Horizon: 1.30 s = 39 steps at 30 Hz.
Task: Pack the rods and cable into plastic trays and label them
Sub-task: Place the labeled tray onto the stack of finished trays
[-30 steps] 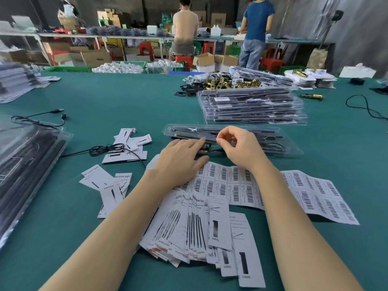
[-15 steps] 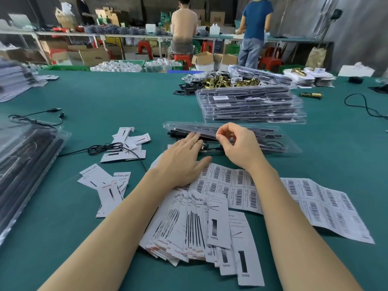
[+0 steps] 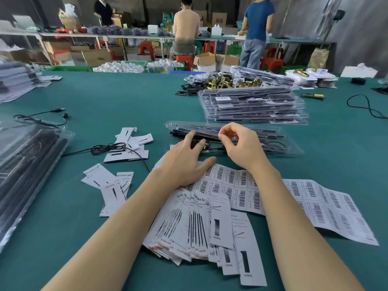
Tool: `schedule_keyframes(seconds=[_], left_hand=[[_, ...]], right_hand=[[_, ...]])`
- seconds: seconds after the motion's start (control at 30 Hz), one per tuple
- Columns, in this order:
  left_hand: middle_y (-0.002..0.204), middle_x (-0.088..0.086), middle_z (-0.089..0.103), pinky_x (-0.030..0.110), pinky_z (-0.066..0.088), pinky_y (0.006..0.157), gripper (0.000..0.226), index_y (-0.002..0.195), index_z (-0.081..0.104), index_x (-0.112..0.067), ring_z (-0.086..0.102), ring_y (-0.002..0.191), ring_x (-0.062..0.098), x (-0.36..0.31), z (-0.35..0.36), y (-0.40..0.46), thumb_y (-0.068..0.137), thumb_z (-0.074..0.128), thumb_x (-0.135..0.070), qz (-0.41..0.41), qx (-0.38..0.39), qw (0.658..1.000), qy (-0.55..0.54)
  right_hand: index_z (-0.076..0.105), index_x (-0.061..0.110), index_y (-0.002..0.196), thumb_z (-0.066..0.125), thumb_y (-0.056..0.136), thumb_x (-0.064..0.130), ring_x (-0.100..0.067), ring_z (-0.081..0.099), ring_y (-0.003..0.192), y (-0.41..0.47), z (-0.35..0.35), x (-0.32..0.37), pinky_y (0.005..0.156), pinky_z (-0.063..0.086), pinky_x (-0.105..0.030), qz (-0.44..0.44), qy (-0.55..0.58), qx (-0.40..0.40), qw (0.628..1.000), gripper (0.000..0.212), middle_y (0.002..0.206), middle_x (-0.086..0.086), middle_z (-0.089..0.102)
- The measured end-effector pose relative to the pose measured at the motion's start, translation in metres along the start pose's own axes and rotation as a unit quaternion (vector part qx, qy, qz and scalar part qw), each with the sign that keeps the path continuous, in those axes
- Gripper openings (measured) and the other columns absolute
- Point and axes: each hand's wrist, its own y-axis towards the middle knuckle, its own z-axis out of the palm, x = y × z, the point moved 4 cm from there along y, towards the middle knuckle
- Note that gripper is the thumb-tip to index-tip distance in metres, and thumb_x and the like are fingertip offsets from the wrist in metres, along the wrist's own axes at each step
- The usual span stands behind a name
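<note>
A clear plastic tray (image 3: 279, 147) holding black rods and a coiled black cable lies on the green table in front of me. My left hand (image 3: 184, 162) lies flat with its fingers spread; the fingertips rest on the tray's near edge and the palm on a barcode label sheet (image 3: 315, 198). My right hand (image 3: 243, 148) hovers over the middle of the tray. Its thumb and forefinger are pinched together, and I cannot tell whether a label is between them. A stack of packed trays (image 3: 252, 108) stands just behind.
A fan of printed cards (image 3: 199, 227) lies between my forearms. More cards (image 3: 126, 143) and a loose black cable (image 3: 109, 147) lie at the left, beside a pile of trays (image 3: 25, 160). Brass parts (image 3: 228, 81) and people working are at the back.
Both hands have moved forward off the label sheet onto the tray. My left fingertips now reach the tray's edge. The right hand's pinch has risen slightly above the tray.
</note>
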Motion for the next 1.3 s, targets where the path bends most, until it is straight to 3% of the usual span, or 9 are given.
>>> schedule_keyframes(seconds=[0.2, 0.4, 0.6, 0.83, 0.93, 1.03, 1.17, 1.3], left_hand=[[0.167, 0.005, 0.018, 0.046, 0.013, 0.124, 0.091, 0.16, 0.017, -0.03, 0.007, 0.154, 0.032, 0.001, -0.001, 0.001, 0.087, 0.019, -0.083, -0.011, 0.024, 0.999, 0.033], [0.162, 0.01, 0.029, 0.044, 0.025, 0.118, 0.096, 0.159, 0.019, -0.025, 0.025, 0.149, 0.03, -0.002, -0.002, 0.001, 0.085, 0.02, -0.087, -0.009, 0.009, 0.998, 0.06], [0.158, 0.012, 0.035, 0.049, 0.026, 0.119, 0.097, 0.157, 0.027, -0.02, 0.018, 0.15, 0.029, -0.003, -0.001, -0.001, 0.086, 0.023, -0.086, -0.002, -0.007, 1.0, 0.021], [0.159, 0.005, 0.035, 0.051, 0.04, 0.106, 0.088, 0.15, 0.039, -0.02, 0.026, 0.145, 0.028, -0.008, -0.005, 0.001, 0.088, 0.026, -0.082, -0.005, -0.017, 0.999, 0.035], [0.161, 0.004, 0.033, 0.048, 0.038, 0.108, 0.088, 0.151, 0.038, -0.02, 0.026, 0.147, 0.026, -0.01, -0.005, 0.0, 0.089, 0.026, -0.081, -0.01, -0.017, 0.999, 0.036], [0.165, 0.004, 0.024, 0.045, 0.025, 0.119, 0.088, 0.156, 0.032, -0.021, 0.015, 0.154, 0.021, -0.008, -0.003, -0.001, 0.091, 0.028, -0.08, -0.008, -0.012, 1.0, 0.003], [0.166, 0.005, 0.023, 0.04, 0.013, 0.123, 0.089, 0.158, 0.026, -0.019, 0.01, 0.155, 0.02, -0.011, -0.005, -0.005, 0.091, 0.027, -0.078, 0.002, -0.011, 1.0, -0.004], [0.158, 0.006, 0.04, 0.038, 0.026, 0.118, 0.071, 0.153, 0.039, -0.019, 0.031, 0.147, 0.025, -0.014, -0.013, -0.011, 0.094, 0.041, -0.061, -0.007, -0.025, 0.999, -0.048]], right_hand=[[0.065, 0.025, 0.09, 0.063, 0.095, 0.016, 0.007, 0.059, 0.083, -0.001, 0.005, -0.003, 0.073, 0.043, -0.005, 0.007, -0.013, 0.017, 1.0, 0.01, 0.083, 0.017, 0.066], [0.065, 0.025, 0.09, 0.063, 0.095, 0.015, 0.01, 0.058, 0.084, -0.002, 0.005, -0.003, 0.073, 0.04, -0.001, 0.006, -0.014, 0.017, 1.0, 0.01, 0.083, 0.018, 0.065], [0.065, 0.025, 0.09, 0.063, 0.095, 0.016, 0.006, 0.058, 0.087, -0.003, 0.006, -0.002, 0.074, 0.039, -0.001, 0.01, -0.018, 0.023, 1.0, 0.01, 0.084, 0.016, 0.066], [0.065, 0.026, 0.088, 0.064, 0.093, 0.016, 0.006, 0.059, 0.088, -0.004, 0.005, -0.001, 0.073, 0.04, -0.001, 0.022, -0.021, 0.022, 0.999, 0.011, 0.083, 0.017, 0.066], [0.064, 0.03, 0.083, 0.066, 0.089, 0.02, 0.002, 0.061, 0.085, -0.004, 0.005, 0.002, 0.072, 0.043, -0.007, 0.024, -0.024, 0.026, 0.999, 0.012, 0.081, 0.017, 0.067], [0.065, 0.031, 0.082, 0.068, 0.086, 0.031, -0.002, 0.062, 0.084, -0.005, 0.007, 0.005, 0.075, 0.05, -0.022, 0.023, -0.036, 0.027, 0.999, 0.005, 0.083, 0.015, 0.067], [0.065, 0.028, 0.086, 0.066, 0.089, 0.033, -0.011, 0.061, 0.089, 0.0, 0.007, 0.02, 0.081, 0.054, -0.036, 0.013, -0.066, 0.022, 0.997, 0.006, 0.087, 0.013, 0.066], [0.068, 0.026, 0.097, 0.06, 0.093, 0.024, -0.01, 0.057, 0.096, 0.013, 0.033, 0.065, 0.086, 0.052, -0.034, -0.059, -0.108, 0.069, 0.99, 0.009, 0.093, 0.013, 0.067]])
